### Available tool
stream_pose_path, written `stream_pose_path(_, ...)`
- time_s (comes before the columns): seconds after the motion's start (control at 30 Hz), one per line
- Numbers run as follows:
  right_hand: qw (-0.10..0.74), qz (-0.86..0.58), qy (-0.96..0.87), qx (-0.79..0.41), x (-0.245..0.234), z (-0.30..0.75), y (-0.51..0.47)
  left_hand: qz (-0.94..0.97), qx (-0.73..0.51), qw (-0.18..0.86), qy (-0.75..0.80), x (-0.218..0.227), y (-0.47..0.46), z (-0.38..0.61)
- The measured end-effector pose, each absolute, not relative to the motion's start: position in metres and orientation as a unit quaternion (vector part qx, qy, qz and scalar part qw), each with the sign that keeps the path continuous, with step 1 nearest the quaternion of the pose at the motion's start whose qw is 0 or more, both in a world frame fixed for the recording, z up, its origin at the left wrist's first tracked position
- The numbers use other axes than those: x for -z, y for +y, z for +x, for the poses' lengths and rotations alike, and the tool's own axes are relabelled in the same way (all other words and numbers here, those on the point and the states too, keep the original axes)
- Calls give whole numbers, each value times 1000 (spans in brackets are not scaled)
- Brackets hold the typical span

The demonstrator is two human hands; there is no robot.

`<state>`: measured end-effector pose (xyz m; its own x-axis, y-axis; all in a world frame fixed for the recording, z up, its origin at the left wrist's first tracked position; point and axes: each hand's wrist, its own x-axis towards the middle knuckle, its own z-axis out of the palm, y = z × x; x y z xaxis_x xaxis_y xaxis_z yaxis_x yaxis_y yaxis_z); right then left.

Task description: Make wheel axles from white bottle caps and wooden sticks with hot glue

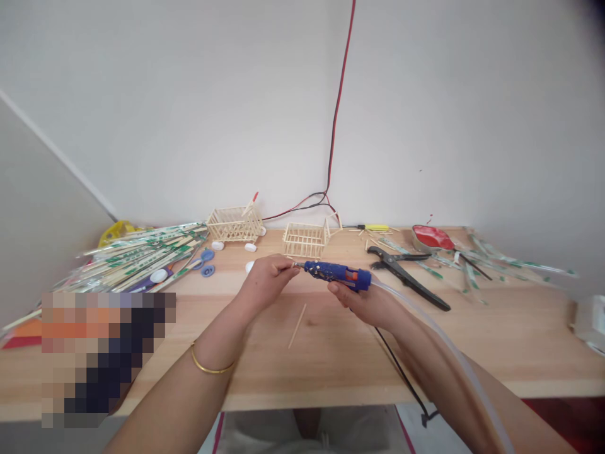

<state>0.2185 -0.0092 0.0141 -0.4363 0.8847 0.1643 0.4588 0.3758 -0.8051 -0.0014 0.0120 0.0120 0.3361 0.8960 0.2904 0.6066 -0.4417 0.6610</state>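
My right hand (362,302) is wrapped round a blue glue gun (338,274), its nozzle pointing left. A clear glue stick (439,325) trails from the gun's back end over my forearm. At the nozzle tip, my left hand (267,277) pinches a short wooden stick, mostly hidden by the fingers. One loose wooden stick (297,326) lies on the table between my forearms. Just behind my hands sits a small open frame of glued sticks (306,239). A larger cart-like stick frame (235,225) stands behind to the left.
Black cutting pliers (409,277) and a red-stained bowl (430,238) lie at the right, with stick wrappers around. Packaged chopsticks (155,252) and blue-handled scissors (207,263) are at the left. A yellow-handled tool (375,227) and a red-black cable (334,126) are near the wall.
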Motion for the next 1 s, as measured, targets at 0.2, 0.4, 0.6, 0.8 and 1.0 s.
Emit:
stream_pose_path(0.2, 299, -456, -773, -325, -15, 218, -10, 784, -320, 225, 482, -12, 12, -1)
stream_pose_path(0.4, 291, -466, -774, -314, -15, 218, -10, 782, -322, 222, 485, -11, 12, -1)
stream_pose_path(0.6, 292, -465, -780, -300, -16, 220, -10, 781, -326, 221, 484, -10, 13, -1)
stream_pose_path(0.8, 279, -478, -776, -303, -13, 220, -9, 785, -326, 212, 482, -11, 12, 0)
stream_pose_path(1.0, 281, -482, -774, -299, -16, 218, -10, 785, -329, 206, 482, -10, 12, -1)
